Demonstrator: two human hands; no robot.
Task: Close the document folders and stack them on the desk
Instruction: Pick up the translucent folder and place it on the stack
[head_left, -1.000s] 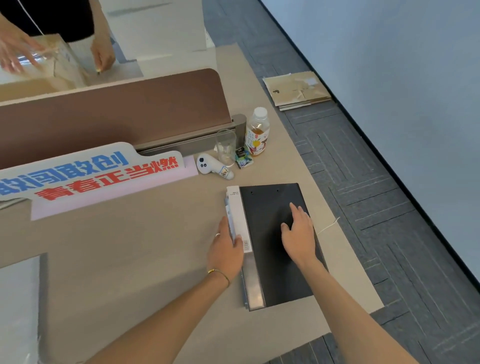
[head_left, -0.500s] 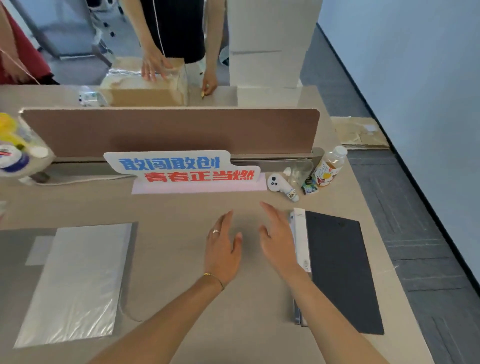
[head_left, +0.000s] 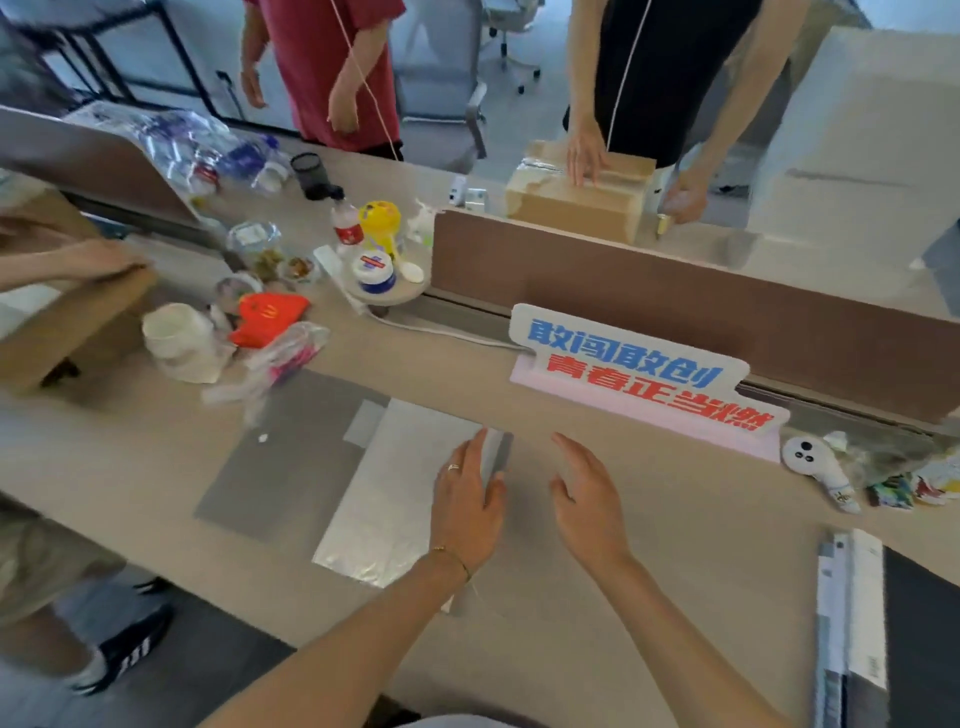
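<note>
Single head-worn wide-angle view, looking forward and down across the desk from its near edge, tilted so the brown divider panel runs diagonally, higher on the left. Close range: both forearms enter from the bottom, left hand and right hand mid-frame. Far side shows standing people from the torso down. No second view to share

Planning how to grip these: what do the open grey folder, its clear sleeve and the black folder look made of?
Open grey folder: matte plastic sheet, apparently; flat, no sheen. Clear sleeve: glossy thin film; pale glare and wrinkles. Black folder: dull black cover, plastic or coated board, with a white spine label.
</note>
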